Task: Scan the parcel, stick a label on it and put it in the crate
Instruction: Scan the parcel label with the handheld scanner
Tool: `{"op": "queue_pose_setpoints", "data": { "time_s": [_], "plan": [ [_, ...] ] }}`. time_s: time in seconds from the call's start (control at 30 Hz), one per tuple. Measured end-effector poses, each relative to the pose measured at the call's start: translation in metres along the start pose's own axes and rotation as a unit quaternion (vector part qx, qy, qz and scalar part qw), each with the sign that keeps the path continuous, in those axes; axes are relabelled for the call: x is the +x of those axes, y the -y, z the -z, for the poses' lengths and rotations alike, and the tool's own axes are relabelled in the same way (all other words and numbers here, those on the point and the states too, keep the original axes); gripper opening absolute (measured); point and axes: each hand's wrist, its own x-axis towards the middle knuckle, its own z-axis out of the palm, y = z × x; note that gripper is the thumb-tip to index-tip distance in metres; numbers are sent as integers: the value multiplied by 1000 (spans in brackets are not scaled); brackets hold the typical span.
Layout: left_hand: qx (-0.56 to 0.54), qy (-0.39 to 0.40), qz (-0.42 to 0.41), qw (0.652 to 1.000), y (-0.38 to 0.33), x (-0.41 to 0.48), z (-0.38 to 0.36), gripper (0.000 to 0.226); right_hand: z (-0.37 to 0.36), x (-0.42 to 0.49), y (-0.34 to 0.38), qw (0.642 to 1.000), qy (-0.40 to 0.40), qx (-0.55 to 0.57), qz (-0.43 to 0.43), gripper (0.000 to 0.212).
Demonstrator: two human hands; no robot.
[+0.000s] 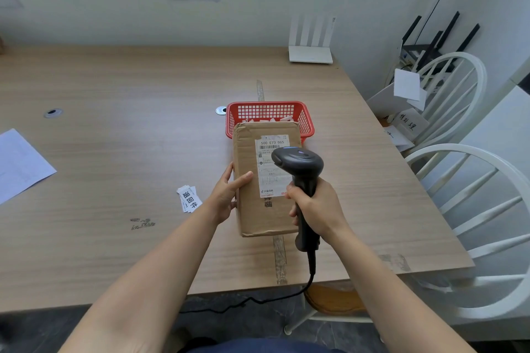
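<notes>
A brown cardboard parcel with a white shipping label is held up over the table, its near end tilted toward me. My left hand grips the parcel's left edge, thumb on top. My right hand is closed around the handle of a black corded barcode scanner, whose head hovers over the shipping label and hides part of it. Behind the parcel stands a red plastic crate with pale items inside. A small stack of white printed labels lies on the table left of my left hand.
The wooden table carries a sheet of paper at the left edge and a white router at the back right. White chairs stand along the table's right side. The scanner cable hangs off the front edge.
</notes>
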Motion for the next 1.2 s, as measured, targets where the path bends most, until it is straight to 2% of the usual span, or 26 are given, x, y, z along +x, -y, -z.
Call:
{"op": "queue_pose_setpoints", "data": {
  "time_s": [0.1, 0.27, 0.4, 0.57, 0.73, 0.8, 0.9, 0.97, 1.07, 1.2],
  "plan": [
    [12, 2, 8, 1000, 1, -1, 1, 72, 1, 1, -2, 1000, 0, -2, 5, 11],
    [45, 7, 55, 997, 12, -3, 1, 52, 7, 7, -11, 1000, -5, -19, -13, 10],
    [50, -9, 89, 995, 21, -4, -1, 44, 14, 12, -23, 999, -10, -35, -38, 9],
    [47, -25, 118, 992, 28, 2, -2, 48, 23, 22, -41, 996, -6, -3, -91, 20],
    [131, -60, 59, 988, 27, 7, -4, 50, 39, 43, -61, 990, -89, -24, -110, 22],
    [178, -62, 41, 981, 26, 7, -4, 49, 49, 55, -69, 985, -84, -73, -128, 22],
    [275, -65, 20, 959, 25, 7, 1, 54, 56, 73, -82, 968, -59, -192, -153, 32],
    [345, -67, -1, 936, 23, 5, 7, 54, 54, 83, -94, 948, -56, -266, -167, 48],
    [454, -84, -24, 887, 23, 0, 19, 56, 46, 90, -110, 922, -60, -337, -183, 65],
    [582, -109, -20, 806, 25, -8, 37, 54, 33, 90, -117, 901, -66, -381, -197, 73]
  ]
}}
